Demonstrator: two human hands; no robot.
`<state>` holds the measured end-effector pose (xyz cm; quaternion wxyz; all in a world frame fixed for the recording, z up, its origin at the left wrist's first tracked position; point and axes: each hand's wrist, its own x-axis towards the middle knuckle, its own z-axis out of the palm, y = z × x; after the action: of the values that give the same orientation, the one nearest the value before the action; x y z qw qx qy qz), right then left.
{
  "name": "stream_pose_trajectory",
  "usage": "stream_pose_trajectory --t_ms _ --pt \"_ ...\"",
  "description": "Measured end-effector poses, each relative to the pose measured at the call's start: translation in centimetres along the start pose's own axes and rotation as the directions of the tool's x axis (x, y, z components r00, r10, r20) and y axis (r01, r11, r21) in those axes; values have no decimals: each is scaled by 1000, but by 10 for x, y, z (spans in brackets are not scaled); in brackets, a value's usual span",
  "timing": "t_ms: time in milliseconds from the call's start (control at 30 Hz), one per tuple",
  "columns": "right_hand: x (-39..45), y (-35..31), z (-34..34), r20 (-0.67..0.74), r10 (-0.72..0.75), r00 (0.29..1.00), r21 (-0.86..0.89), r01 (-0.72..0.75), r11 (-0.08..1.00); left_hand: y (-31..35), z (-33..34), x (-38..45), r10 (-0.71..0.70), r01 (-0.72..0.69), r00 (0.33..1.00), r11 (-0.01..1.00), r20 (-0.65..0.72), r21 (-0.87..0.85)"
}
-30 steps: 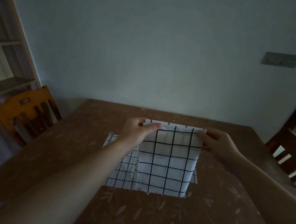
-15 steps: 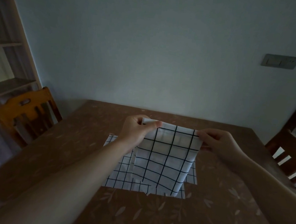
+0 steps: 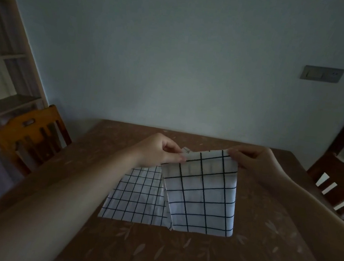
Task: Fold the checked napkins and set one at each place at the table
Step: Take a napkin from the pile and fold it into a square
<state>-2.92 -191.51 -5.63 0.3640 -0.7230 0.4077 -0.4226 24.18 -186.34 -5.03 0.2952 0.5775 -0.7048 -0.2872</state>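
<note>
**Napkin lifted by its far corners**

Head view: the left hand and right hand each pinched a top corner of the folded napkin, raised over the table's middle, above the stack. Light and limp, it was best held by its corners. It had swung rightward since a second earlier.

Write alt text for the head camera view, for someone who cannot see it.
Two bare hands, left and right, pinch the top corners of a checked napkin, holding it up over a brown table. More checked cloth lies flat beneath it, to the left. A wooden chair stands at each side, under a plain wall in dim light.
</note>
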Motion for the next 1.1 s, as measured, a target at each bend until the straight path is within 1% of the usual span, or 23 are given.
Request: stream_pose_trajectory --t_ms 67,133,200,300,367,400,467,533,600,700,833,967,1100 --pt "1 -7 4 46 -35 998 -12 35 999 15 -1 4 30 -43 997 982 72 183" --pt "3 -13 11 66 -79 995 -18 80 997 32 6 9 78 -90 995 964 58 251" --pt "5 -17 17 46 -98 994 -31 99 995 42 14 14 149 -144 989 962 -8 231" --pt "1 -17 18 24 -106 994 -19 107 994 46 16 16 226 -211 967 970 -121 124" --pt "-5 -12 21 33 -124 992 -56 126 990 47 12 14 230 -231 960 973 -160 9" --pt "-8 -9 24 11 -135 991 -93 135 986 47 9 13 223 -233 959 972 -173 -39" --pt "-12 -4 30 -78 -176 981 -174 160 972 47 4 11 201 -218 962 973 -187 -81" --pt "-14 -6 36 -122 -227 966 -213 198 957 49 2 12 177 -190 970 979 -166 -68" --pt "-14 -13 39 -102 -291 951 -258 257 931 55 3 12 183 -186 972 982 -150 -7" --pt "-13 -18 38 -89 -380 921 -320 335 886 61 5 16 248 -245 944 969 -216 44" --pt "-15 -7 32 -60 -421 905 -389 367 845 55 -3 20 296 -298 898 953 -325 46" --pt "-21 2 23 -40 -441 896 -451 378 809 51 -12 20 336 -343 867 938 -369 49" --pt "-20 5 11 -29 -522 852 -521 433 736 47 -21 21 349 -365 834 930 -427 47"
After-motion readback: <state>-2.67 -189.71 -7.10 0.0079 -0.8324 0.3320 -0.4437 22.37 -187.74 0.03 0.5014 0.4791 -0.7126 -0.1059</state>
